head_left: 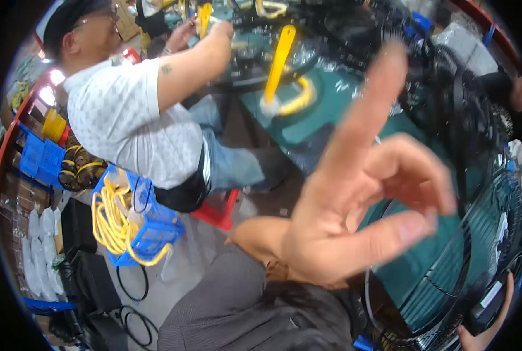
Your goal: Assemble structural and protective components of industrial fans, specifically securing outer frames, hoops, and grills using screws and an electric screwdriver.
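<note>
The green counter (308,126) stretches behind the raised left hand (354,216), which is empty, index finger up, other fingers loosely curled. A black fan grille (448,281) lies just right of it, the right hand (483,333) gripping its lower rim. A blue basket (150,228) of yellow cord sits well left.

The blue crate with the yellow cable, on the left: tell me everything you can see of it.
The blue crate is an open-topped box of slatted blue plastic, as it looks, sitting tilted low on the floor just behind the seated co-worker in the white shirt. Coils of yellow cable fill it and spill over its near rim, one loop hanging down its front. Black cable loops lie on the floor below it. No hand touches it.
</note>
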Demonstrator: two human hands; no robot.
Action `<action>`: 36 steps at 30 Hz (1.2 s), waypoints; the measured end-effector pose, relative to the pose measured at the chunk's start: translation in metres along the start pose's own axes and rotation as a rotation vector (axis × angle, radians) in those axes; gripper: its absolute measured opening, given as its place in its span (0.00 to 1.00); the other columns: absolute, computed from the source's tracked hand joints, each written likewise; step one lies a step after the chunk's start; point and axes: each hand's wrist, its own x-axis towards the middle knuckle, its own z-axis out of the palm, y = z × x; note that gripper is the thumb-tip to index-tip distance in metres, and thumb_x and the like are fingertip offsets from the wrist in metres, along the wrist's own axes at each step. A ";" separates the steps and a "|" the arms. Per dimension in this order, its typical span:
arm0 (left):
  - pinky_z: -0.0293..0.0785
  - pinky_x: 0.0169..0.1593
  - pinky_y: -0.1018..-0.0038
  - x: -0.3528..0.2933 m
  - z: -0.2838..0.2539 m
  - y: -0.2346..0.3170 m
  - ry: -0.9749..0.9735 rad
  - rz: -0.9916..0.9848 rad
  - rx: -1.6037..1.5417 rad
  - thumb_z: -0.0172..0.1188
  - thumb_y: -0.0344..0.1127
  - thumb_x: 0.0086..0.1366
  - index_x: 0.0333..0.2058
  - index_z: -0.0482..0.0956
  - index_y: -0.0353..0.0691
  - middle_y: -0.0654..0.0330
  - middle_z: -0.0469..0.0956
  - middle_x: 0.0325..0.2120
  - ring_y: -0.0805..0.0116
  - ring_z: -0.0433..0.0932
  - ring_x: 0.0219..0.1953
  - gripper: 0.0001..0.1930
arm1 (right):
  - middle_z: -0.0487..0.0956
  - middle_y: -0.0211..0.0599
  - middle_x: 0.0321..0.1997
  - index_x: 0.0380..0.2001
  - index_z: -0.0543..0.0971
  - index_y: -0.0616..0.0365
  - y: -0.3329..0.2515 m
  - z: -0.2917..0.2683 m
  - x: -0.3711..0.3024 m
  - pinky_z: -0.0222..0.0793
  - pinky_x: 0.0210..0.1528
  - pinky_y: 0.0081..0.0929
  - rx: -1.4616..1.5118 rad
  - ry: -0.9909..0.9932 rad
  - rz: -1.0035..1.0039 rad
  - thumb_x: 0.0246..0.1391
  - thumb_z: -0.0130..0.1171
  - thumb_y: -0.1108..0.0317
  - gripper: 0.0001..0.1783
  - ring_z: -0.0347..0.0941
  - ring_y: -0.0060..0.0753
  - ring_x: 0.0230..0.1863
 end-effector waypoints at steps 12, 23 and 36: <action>0.73 0.48 0.71 -0.052 -0.001 -0.090 -0.031 -0.382 0.514 0.59 0.23 0.61 0.58 0.70 0.35 0.58 0.76 0.39 0.70 0.76 0.41 0.25 | 0.67 0.55 0.65 0.60 0.68 0.66 0.075 0.028 -0.006 0.57 0.68 0.42 -0.101 0.034 0.058 0.24 0.74 0.42 0.59 0.66 0.53 0.64; 0.72 0.52 0.62 -0.066 -0.018 -0.142 -0.154 -0.212 1.212 0.65 0.35 0.58 0.52 0.74 0.27 0.45 0.76 0.48 0.47 0.76 0.50 0.25 | 0.68 0.51 0.64 0.59 0.71 0.60 0.084 0.042 0.025 0.61 0.64 0.43 -0.014 -0.191 0.046 0.13 0.78 0.61 0.57 0.66 0.55 0.63; 0.65 0.60 0.54 -0.082 -0.038 -0.153 -0.279 -0.306 1.321 0.56 0.34 0.60 0.49 0.77 0.26 0.46 0.77 0.47 0.44 0.73 0.55 0.21 | 0.68 0.55 0.62 0.57 0.72 0.62 0.061 0.086 0.082 0.60 0.64 0.47 0.002 -0.380 -0.152 0.13 0.78 0.62 0.55 0.65 0.60 0.62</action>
